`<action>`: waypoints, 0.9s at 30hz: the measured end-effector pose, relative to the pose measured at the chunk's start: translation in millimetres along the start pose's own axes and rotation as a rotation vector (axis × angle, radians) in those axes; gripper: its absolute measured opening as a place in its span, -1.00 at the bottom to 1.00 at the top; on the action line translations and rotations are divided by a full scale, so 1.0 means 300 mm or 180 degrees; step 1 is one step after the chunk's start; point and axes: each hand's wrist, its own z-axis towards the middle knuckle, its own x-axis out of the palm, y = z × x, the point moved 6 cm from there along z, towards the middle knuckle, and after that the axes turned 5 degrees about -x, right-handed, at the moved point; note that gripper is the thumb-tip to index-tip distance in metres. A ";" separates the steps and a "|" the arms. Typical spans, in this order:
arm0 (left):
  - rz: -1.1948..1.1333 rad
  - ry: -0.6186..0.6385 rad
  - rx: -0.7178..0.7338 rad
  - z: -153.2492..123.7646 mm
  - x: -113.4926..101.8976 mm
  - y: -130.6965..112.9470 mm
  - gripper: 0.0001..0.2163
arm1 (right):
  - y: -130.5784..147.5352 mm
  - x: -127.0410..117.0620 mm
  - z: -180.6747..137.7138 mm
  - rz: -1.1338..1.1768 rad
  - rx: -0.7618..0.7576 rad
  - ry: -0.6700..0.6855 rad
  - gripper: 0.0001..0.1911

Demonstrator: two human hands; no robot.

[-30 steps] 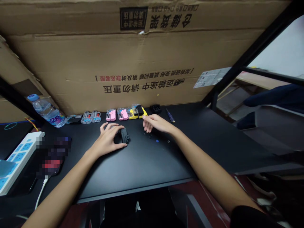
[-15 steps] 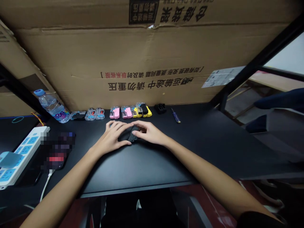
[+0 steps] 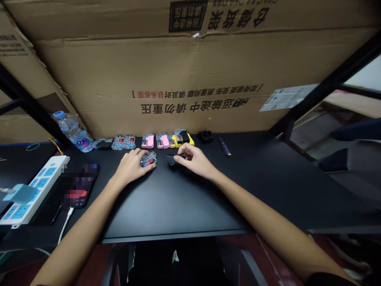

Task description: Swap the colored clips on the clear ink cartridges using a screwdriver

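My left hand (image 3: pixel 130 165) is curled around a small clear plastic casing (image 3: pixel 149 159) with blue and red parts inside, close to the table surface. Its thumb lies along the near side of the casing. A little to the right, my right hand (image 3: pixel 195 160) pinches a small black plastic piece (image 3: pixel 170 159) between thumb and fingers; part of it is hidden by the fingers. The casing and the black piece are apart from each other. The exact kind of either piece is too small to tell.
Along the cardboard (image 3: pixel 178 63) stand clear casings (image 3: pixel 129 142), pink pieces (image 3: pixel 163 141), yellow pieces (image 3: pixel 176 141) and black parts (image 3: pixel 205 137). A screwdriver (image 3: pixel 225 147) lies to the right. At left are a water bottle (image 3: pixel 74 131), a phone (image 3: pixel 81 186) and a power strip (image 3: pixel 41 180).
My hands, close together around the black piece before, have moved apart. The clear casing now shows in my left hand, and the black piece stays in my right. The view has shifted slightly.
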 end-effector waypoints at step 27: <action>-0.4209 0.0897 -0.0550 0.004 0.086 -0.094 -0.39 | -0.010 0.053 -0.018 0.0413 0.0171 0.0259 -0.65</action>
